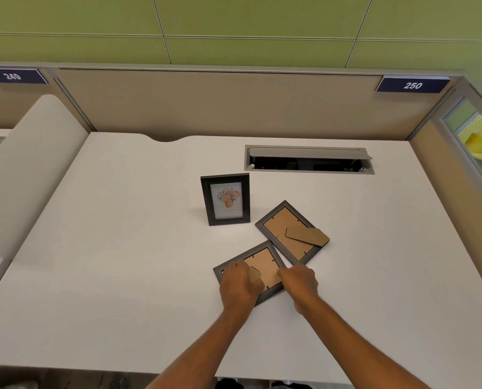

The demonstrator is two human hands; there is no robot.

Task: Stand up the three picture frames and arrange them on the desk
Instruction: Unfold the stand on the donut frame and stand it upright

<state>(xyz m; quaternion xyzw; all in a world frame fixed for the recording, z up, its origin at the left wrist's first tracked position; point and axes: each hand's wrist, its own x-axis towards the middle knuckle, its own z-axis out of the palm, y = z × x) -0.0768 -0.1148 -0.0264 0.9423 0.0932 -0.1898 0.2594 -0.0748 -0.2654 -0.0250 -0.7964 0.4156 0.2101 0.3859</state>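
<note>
Left hand knuckles-up on the back of the near frame, fingers curled round its cardboard stand leg; looks like it's prying the leg out. Right hand curled, pinching the same frame's right edge to steady it. Both forearms come in low over the bench's near edge. Near frame lies face-down, right of middle, toward that near edge. Probably light, with rigid rails and a breakable front. The leg is thin card on a weak hinge, so swing it gently and lift by the side rails. Second frame face-down just beyond, corner touching. Third frame upright, mid-bench.
</note>
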